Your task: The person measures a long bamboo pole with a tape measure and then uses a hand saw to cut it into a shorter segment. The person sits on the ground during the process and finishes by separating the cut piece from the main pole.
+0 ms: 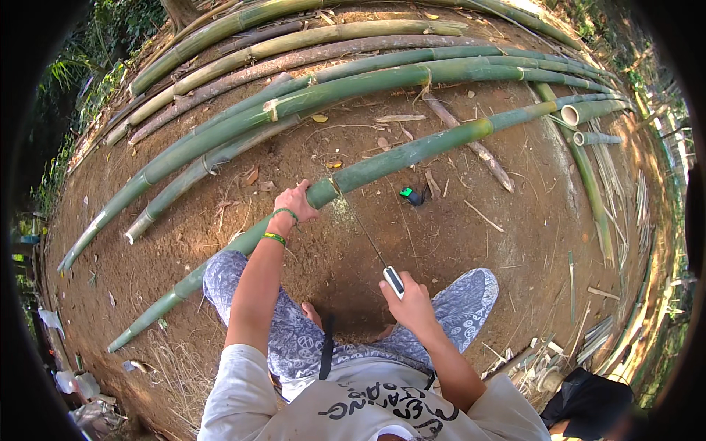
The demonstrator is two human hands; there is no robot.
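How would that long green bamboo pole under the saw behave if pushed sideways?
The bamboo pole is round, so it may roll unless the left hand steadies it. It looks stiff, and probably heavy given its length. The right hand holds the saw.

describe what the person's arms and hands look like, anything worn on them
Both forearms are bare, with short white sleeves ending above the elbows. The left hand has no glove; its wrist carries two thin bands, one dark green and one bright yellow-green. The right hand is also gloveless, with nothing visible on its wrist.

Outdoor bamboo work yard, bare dirt ground point(441, 242), felled bamboo poles point(353, 81), split strips point(610, 176)
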